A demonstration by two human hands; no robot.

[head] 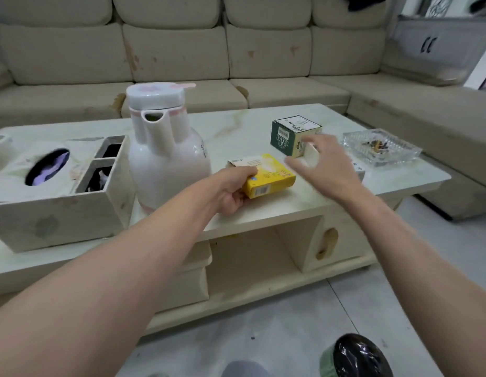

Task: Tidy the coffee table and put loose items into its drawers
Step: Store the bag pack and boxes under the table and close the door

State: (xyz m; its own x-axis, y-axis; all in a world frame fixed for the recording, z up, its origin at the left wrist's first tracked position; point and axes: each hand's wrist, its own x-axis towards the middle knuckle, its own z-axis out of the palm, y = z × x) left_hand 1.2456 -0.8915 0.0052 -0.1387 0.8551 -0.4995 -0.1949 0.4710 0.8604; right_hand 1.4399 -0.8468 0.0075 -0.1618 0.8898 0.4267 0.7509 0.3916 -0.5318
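A yellow box [271, 178] lies flat on the pale marble coffee table [236, 126], and my left hand [233, 189] grips its near left end. Behind it stands a green and cream box [293, 134]. My right hand [320, 164] hovers in front of that green box, blurred, with a small white object [312, 156] against its fingers; I cannot tell whether it holds it. Another small white item [358, 170] lies partly hidden behind the right wrist. A drawer front [329, 240] with an oval handle sits under the table's right end, closed.
A white thermos jug [165, 153] stands just left of the yellow box. A tissue-box organiser [56, 186] fills the table's left. A glass ashtray [380, 146] with butts sits at the right. A beige sofa [182, 50] runs behind. A bin with a black bag [356, 357] is by my feet.
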